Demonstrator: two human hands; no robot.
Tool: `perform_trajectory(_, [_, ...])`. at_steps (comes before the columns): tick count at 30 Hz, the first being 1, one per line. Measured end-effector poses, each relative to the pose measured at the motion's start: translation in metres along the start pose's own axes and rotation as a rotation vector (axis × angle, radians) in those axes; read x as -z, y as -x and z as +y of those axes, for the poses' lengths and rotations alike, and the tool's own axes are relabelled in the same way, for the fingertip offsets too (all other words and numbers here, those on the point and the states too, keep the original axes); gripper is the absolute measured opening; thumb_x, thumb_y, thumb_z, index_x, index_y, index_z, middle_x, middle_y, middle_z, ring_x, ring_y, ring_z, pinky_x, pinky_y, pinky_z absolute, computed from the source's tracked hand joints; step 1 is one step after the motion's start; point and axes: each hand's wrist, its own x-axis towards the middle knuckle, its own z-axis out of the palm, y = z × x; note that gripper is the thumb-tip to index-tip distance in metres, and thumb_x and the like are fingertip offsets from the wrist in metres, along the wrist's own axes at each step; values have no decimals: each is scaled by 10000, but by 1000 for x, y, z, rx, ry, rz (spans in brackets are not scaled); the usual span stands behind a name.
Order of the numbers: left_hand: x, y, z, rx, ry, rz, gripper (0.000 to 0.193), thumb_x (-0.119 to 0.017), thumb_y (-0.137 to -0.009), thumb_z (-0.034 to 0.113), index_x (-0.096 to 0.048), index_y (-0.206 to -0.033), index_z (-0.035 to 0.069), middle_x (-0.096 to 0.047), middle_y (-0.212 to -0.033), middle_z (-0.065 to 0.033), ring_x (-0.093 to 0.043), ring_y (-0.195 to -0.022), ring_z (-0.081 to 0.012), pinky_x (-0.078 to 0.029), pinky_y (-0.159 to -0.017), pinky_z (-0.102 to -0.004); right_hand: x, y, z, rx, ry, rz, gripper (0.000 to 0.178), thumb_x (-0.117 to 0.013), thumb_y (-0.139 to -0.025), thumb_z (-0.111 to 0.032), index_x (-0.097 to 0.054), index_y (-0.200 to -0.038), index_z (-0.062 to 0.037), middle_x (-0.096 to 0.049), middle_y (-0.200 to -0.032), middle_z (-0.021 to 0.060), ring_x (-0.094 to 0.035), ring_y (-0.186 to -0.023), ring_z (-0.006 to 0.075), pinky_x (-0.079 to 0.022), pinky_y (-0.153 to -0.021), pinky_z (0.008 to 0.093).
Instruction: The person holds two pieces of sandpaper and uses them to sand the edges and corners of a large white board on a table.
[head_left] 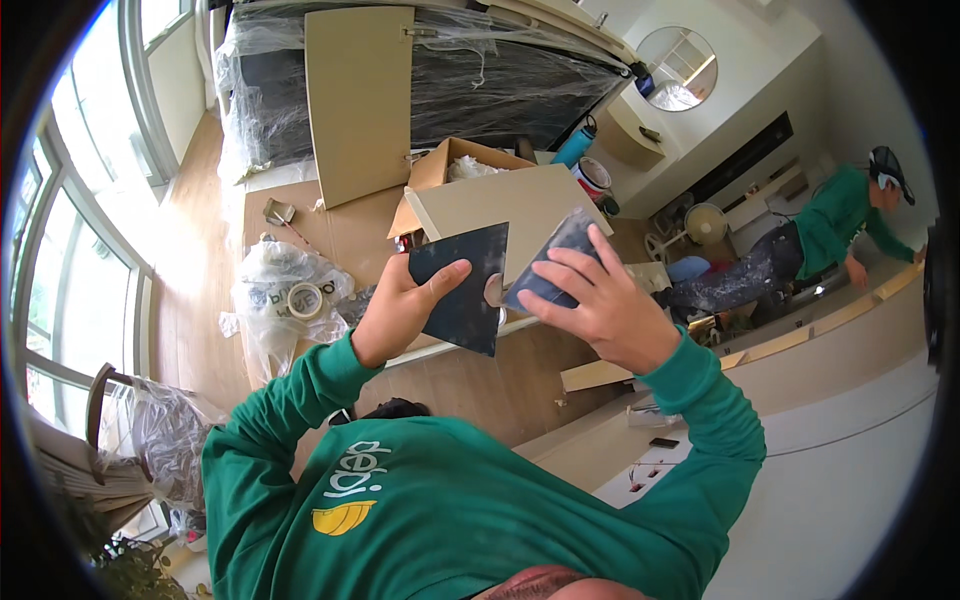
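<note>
Two dark sandpaper pieces fill my view: left hand pinches the flat sheet, right hand fingers curl round a folded pad, both raised for inspection.

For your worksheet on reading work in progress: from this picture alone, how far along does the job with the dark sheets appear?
Done: the cardboard box stands open.
In hand: the left hand holds a flat dark sheet by its edge. The right hand grips a second dark piece beside it.
Left: apparently most of it. Both pieces are held in the air, and loose boards lie on the floor.
</note>
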Motion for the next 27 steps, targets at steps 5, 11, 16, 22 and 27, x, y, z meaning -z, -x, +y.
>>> perform_trajectory(5, [2,10,22,94,241,40,374,-682,-950,193,-541,-1216,-28,-685,-1062,-110,-701,-903,-181,-589,-772,-322,6,-17,-1,10,-24,72,486,-626,-817,-66,-588,-1286,-188,-524,-1290,104,-491,-1259,309,-336,-1102,654])
perform_trajectory(11, [-3,24,25,224,513,57,378,-666,-944,224,-560,-1225,-5,-683,-1077,-112,-714,-887,-208,-598,-813,-359,-14,-16,-7,0,-170,227,517,-627,-803,-30,-598,-1290,-204,-524,-1296,99,-494,-1264,305,-346,-1106,656])
perform_trajectory(16, [5,27,14,139,328,34,361,-684,-945,205,-577,-1193,-34,-694,-1052,-105,-711,-878,-173,-594,-756,-319,12,-8,7,-19,10,88,515,-609,-797,-26,-599,-1281,-200,-534,-1287,96,-497,-1253,303,-341,-1112,652])
perform_trajectory(22, [4,24,12,-11,49,57,279,-699,-941,185,-622,-1098,-33,-711,-925,-75,-691,-803,-132,-569,-687,-274,23,-7,-21,-25,57,-72,465,-622,-805,-51,-599,-1254,-168,-529,-1280,103,-489,-1248,306,-343,-1098,646])
perform_trajectory(27, [11,15,10,7,-87,30,341,-707,-943,234,-598,-1106,-46,-700,-964,-78,-677,-834,-129,-563,-697,-279,26,-12,-26,-6,14,-80,439,-618,-834,-70,-606,-1259,-177,-522,-1280,99,-496,-1240,312,-344,-1106,630])
